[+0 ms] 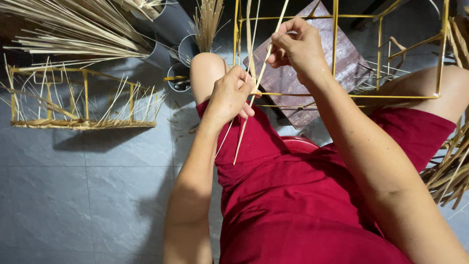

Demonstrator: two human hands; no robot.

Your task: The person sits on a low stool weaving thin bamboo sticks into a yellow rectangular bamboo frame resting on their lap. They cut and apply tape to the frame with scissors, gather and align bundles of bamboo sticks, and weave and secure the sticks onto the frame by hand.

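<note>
Left hand was closed, fingers pinched on thin cane strips against a yellow wire frame; right hand was curled, gripping the same strips higher up. A half-woven basket frame was stood on grey floor tiles.

Pale straw-coloured strips against a yellow-gold wire frame, over a deep crimson dress. Dark brown grained wooden board behind, plain grey tiled floor below. Same yellow-gold on the half-woven basket frame, bristling with pale straw.
</note>
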